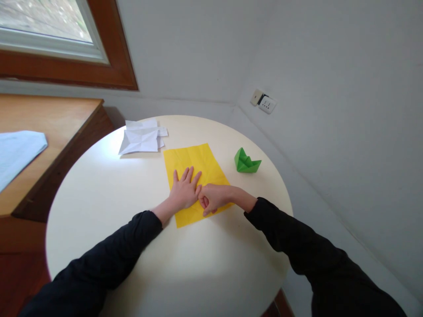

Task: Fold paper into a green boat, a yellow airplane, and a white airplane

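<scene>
At the upper left of the frame, a window sits in a brown wooden frame. Below it, at the left edge, stands a wooden desk, on which a light-blue item lies flat, cut off by the picture border. A dark left sleeve extends from the lower left toward the centre, across a round white table that occupies most of the middle of the frame. Near the table's far edge, left of centre, white paper pieces overlap one another; the front piece shows creases. At the centre of the frame, a yellow sheet lies on the table, set at an angle. The left hand rests palm down on the sheet, fingers extended and spread, gripping nothing. Immediately to its right, the right hand is positioned over the sheet's near right portion, fingers curled into a loose fist beside the left little finger; whether anything is held inside the curl cannot be determined. Right of the sheet and apart from it, a green folded paper piece with raised points stands on the table. Above it, a wall outlet is mounted on the white wall. A dark right sleeve enters from the lower right.
</scene>
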Demonstrator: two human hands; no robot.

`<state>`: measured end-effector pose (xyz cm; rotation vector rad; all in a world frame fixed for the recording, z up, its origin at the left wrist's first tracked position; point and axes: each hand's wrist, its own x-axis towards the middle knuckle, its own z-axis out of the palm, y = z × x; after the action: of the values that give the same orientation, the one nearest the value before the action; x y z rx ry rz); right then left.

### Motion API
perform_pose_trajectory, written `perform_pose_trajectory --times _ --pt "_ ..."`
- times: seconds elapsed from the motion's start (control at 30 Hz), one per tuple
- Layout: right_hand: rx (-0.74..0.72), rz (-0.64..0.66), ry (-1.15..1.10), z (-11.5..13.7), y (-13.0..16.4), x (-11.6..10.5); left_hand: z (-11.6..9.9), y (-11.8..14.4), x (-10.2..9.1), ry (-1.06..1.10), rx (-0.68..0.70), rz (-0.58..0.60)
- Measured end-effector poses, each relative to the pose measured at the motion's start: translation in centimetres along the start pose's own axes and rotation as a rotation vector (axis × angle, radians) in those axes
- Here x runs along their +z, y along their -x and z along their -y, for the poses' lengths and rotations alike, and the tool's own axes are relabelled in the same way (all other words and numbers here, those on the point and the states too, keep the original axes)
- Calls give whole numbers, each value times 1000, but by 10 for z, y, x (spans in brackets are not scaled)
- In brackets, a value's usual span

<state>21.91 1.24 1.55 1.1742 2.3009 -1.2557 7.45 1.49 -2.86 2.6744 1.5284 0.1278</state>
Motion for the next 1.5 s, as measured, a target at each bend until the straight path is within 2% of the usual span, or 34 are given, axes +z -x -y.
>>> perform_pose_trajectory --times 0.23,0.47,0.77,0.83,0.93,1.0,1.33,1.5 --pt "-39 -22 95 0 -1 0 0 -1 1 3 2 -8" --pt "-19 34 -78 -3 1 -1 -1 0 -1 -7 2 -9" --pt "-21 -69 171 7 3 1 0 -1 1 -23 9 -23" --pt "-21 -59 133 5 3 1 1 -1 1 -22 7 -21" --pt "2 29 -63 -2 1 0 0 0 0 -22 5 -23" --pt "14 40 -120 -5 0 0 0 0 0 -21 10 -20" --pt "-17 -73 124 2 2 2 1 -1 3 -22 13 -40" --pt "-2 40 -97 -2 2 0 1 0 2 -26 9 -38"
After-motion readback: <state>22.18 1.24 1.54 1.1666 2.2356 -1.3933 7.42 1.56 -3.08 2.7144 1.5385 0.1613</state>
